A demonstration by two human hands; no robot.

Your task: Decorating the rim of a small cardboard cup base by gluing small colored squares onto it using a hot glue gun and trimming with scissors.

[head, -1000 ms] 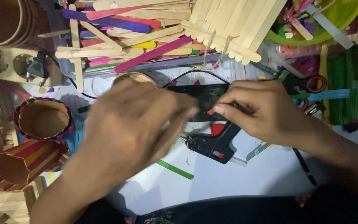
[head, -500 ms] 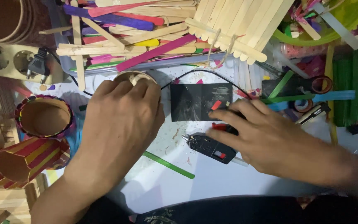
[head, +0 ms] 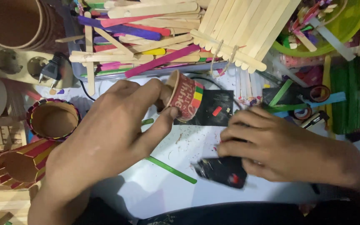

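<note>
The left hand [head: 105,137] reaches in from the lower left, palm down, its thumb and fingers pinched on a small paper cup [head: 185,96] that is tipped on its side with the open mouth towards the upper left; the cup is brown inside and red outside, with a few coloured sticks glued along one flank. The right hand [head: 271,146] comes in from the right, forearm lying low across the worktop [head: 155,191], fingers curled down and closed over a black glue gun [head: 221,171], whose body shows blurred below the knuckles. The two hands are apart, the cup held above a black sheet [head: 217,109] between them. A green stick [head: 171,169] lies loose on the white worktop just under the left hand. Further left stand a round stick-clad holder [head: 54,118] and a striped one [head: 19,164] on its side. Along the top edge is a heap of plain and coloured craft sticks [head: 146,41], with a raft of joined plain sticks [head: 246,29] beside it.
</note>
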